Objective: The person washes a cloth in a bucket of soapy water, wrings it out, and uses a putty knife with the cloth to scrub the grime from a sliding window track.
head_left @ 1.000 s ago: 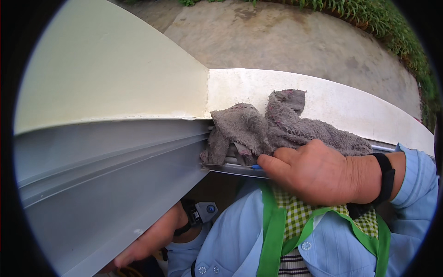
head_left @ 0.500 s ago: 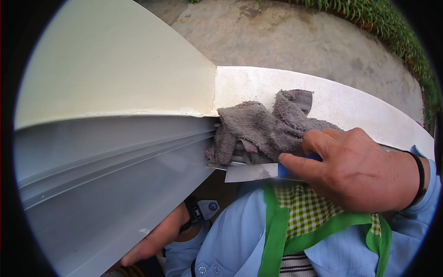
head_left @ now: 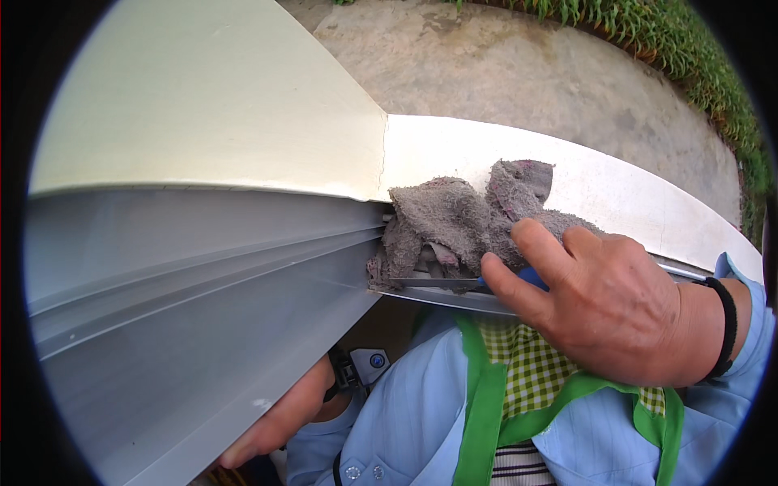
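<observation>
A putty knife (head_left: pixel 438 283) with a blue handle is in my right hand (head_left: pixel 612 308), whose forefinger stretches toward the blade. The thin blade appears nearly edge-on and reaches into the corner of a grey metal frame track (head_left: pixel 466 301), just below a rag. Crumpled and dirty, the grey rag (head_left: pixel 446 215) lies bunched in the track and over the white ledge (head_left: pixel 604 174), partly behind my right fingers. At the lower left, my left hand (head_left: pixel 296 409) is at the near edge of the grey upright frame (head_left: pixel 203 348). Most of its fingers are hidden.
A cream wall (head_left: pixel 211 97) rises at the left, meeting the white ledge at a corner. Beyond the ledge lies a concrete surface (head_left: pixel 502 69), with green plants (head_left: pixel 648 40) along its far side. My green-trimmed checked apron (head_left: pixel 535 352) is close below the track.
The putty knife's blade has turned from showing its flat face to nearly edge-on and shifted up toward the rag. My right fingers have spread and lifted slightly. My left hand stays at the frame.
</observation>
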A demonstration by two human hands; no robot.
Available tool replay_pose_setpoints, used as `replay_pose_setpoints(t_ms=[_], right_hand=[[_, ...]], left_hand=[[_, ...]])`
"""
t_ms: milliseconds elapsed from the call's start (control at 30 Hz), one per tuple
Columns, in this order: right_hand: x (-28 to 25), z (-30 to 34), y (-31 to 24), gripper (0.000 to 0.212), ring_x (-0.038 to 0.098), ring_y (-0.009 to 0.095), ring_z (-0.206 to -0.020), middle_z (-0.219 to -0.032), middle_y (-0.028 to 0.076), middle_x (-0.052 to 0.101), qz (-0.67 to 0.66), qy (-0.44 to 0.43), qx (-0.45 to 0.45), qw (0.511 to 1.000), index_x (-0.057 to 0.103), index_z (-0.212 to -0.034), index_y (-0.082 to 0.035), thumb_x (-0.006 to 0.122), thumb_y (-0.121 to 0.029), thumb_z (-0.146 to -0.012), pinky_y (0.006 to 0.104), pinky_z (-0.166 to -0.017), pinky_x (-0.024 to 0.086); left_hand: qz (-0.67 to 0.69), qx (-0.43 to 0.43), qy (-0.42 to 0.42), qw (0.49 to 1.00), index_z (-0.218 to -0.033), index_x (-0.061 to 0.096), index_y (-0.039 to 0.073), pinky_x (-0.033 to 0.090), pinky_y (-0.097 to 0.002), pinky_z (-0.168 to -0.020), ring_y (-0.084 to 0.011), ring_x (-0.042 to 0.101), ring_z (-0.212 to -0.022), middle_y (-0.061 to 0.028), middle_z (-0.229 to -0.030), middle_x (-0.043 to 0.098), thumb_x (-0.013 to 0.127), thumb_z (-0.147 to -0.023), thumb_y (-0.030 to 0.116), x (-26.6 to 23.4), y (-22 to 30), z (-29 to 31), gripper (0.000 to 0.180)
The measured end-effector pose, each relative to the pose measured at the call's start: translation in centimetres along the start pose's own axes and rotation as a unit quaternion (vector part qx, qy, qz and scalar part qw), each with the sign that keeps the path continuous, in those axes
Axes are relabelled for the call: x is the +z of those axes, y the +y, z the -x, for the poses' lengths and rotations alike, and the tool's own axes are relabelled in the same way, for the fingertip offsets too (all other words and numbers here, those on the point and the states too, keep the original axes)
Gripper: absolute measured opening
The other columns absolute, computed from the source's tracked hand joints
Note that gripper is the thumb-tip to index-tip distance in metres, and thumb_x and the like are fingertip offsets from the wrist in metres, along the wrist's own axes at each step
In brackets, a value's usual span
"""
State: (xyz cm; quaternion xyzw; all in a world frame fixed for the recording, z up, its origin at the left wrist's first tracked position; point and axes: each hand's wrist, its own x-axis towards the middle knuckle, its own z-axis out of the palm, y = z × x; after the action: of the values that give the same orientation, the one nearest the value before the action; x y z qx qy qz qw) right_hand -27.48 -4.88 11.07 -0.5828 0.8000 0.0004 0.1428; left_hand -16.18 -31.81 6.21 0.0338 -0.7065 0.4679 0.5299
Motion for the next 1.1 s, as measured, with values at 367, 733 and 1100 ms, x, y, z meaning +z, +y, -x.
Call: replay_pose_setpoints(t_ms=[367, 733, 1100], right_hand=[[-0.3, -0.6, 0.8, 0.056, 0.055, 0.025, -0.054, -0.082, 0.014, 0.053, -0.189, -0.073, -0.078, 0.976, 0.047, -0.136, 0.002, 0.054, -0.010, -0.082, 0.0377, -0.045, 0.044], [2.1, -0.7, 2.4, 0.060, 0.063, 0.030, -0.062, -0.087, 0.017, 0.057, -0.221, -0.031, -0.111, 0.968, 0.042, -0.139, 0.007, 0.053, -0.007, -0.082, 0.0390, -0.051, 0.052], [0.1, -2.4, 2.3, 0.059, 0.063, 0.029, -0.064, -0.085, 0.017, 0.057, -0.206, -0.034, -0.129, 0.969, 0.043, -0.138, 0.009, 0.052, -0.006, -0.081, 0.0372, -0.053, 0.053]], left_hand=[[0.000, 0.013, 0.002, 1.000, -0.150, 0.012, -0.009, 0.035, -0.0403, -0.116, -0.0343, 0.033, -0.142, -0.0254, -0.154, 0.024, 0.031, -0.107, 0.019, 0.3, 0.1, -0.7, 0.055], [-0.019, 0.057, 0.005, 0.998, -0.149, 0.015, -0.011, 0.038, -0.0384, -0.114, -0.0335, 0.037, -0.140, -0.0267, -0.152, 0.029, 0.031, -0.107, 0.018, 1.2, -0.5, -3.3, 0.053], [-0.001, 0.050, -0.034, 0.998, -0.150, 0.010, -0.009, 0.037, -0.0434, -0.113, -0.0363, 0.037, -0.139, -0.0269, -0.153, 0.027, 0.041, -0.104, 0.025, 1.2, -1.3, -1.9, 0.065]])
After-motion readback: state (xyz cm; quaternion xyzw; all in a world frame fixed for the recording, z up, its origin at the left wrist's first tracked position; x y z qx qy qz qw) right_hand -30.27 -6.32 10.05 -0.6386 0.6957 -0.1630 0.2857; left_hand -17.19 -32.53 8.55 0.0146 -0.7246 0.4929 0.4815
